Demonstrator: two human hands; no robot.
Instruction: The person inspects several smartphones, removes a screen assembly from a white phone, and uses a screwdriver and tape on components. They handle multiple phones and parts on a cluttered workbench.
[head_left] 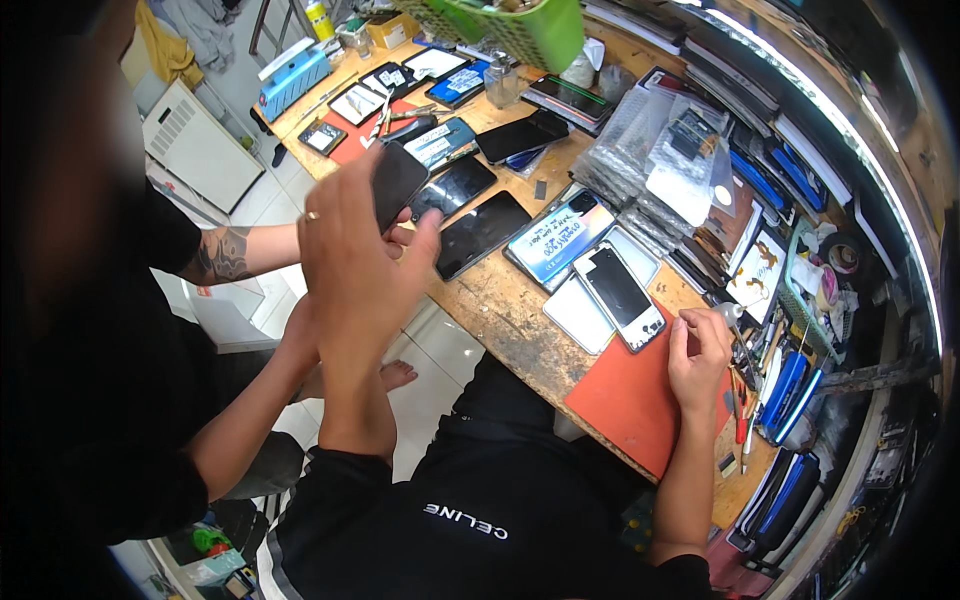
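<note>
My left hand point(355, 245) is raised over the left edge of the bench, its back toward me and its thumb stretched out to the right. Right beside its fingers is a dark phone point(400, 183), tilted up; another person's fingers point(402, 238) show under its lower end. Where my own fingertips meet the phone is partly hidden. My right hand point(698, 352) rests loosely curled on the orange mat point(630, 400), with nothing visible in it. Just left of it lies a phone with a white frame point(622, 295), overlapping a white panel point(578, 312).
A person's tattooed forearm point(255, 250) reaches in from the left. Several dark phones, such as one black phone point(485, 232), cover the wooden bench point(490, 310). Bubble-wrap packets point(630, 140) are piled behind. A green basket point(530, 35) hangs above; pliers point(741, 405) lie at the right.
</note>
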